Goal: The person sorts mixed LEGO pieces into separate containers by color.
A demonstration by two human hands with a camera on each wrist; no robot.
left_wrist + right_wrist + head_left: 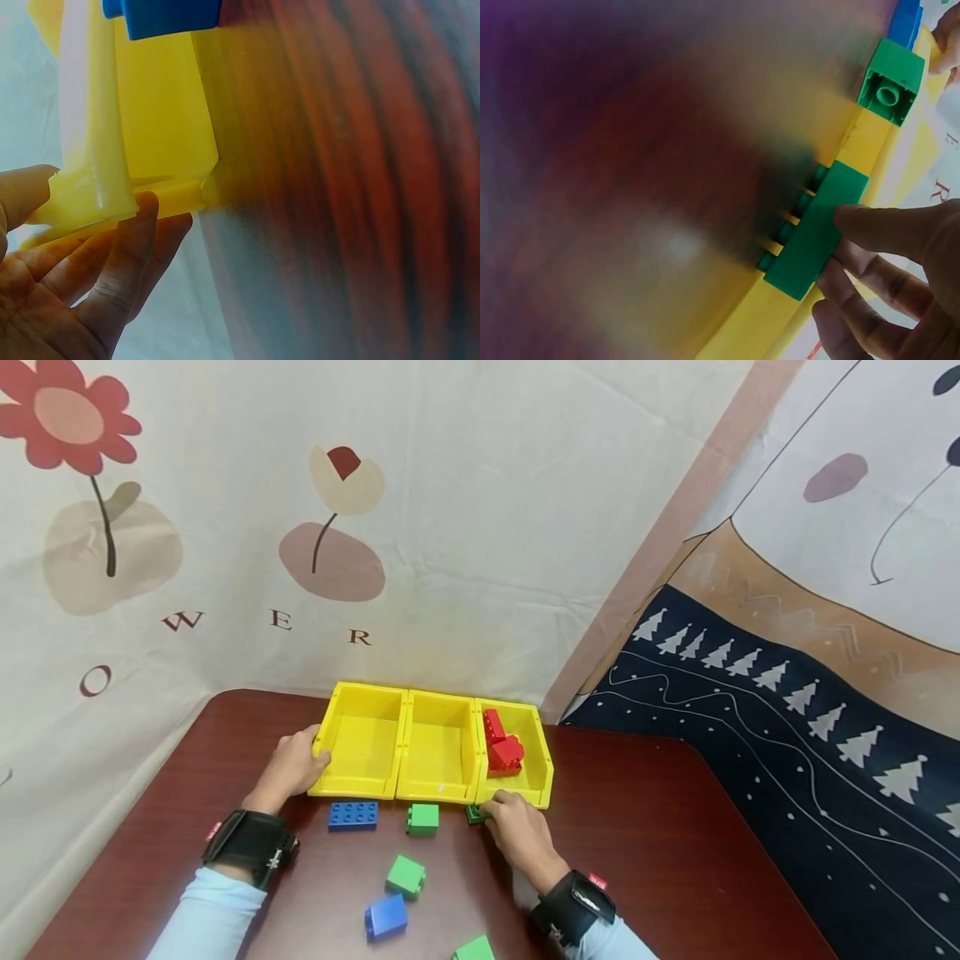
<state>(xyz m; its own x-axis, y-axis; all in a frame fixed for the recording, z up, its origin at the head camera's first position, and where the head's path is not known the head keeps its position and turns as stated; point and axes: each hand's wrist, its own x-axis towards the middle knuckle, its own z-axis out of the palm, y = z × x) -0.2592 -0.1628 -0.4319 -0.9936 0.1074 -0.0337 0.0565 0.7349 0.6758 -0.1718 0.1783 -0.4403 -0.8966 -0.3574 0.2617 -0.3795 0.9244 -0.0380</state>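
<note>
My left hand grips the left end wall of a row of three joined yellow bins. In the left wrist view, the thumb and fingers lie on opposite sides of that yellow wall. My right hand is at the front of the rightmost bin, pinching a long green toy brick between thumb and fingers. This brick stands on its side, studs facing away from the bins, mostly covered by the hand in the head view. Red toy bricks lie in the rightmost bin; the other two bins hold nothing.
Along the bins' front lie a blue eight-stud brick and a green brick. Nearer are another green brick, a blue brick and a green brick cut by the frame. A printed cloth hangs behind the table.
</note>
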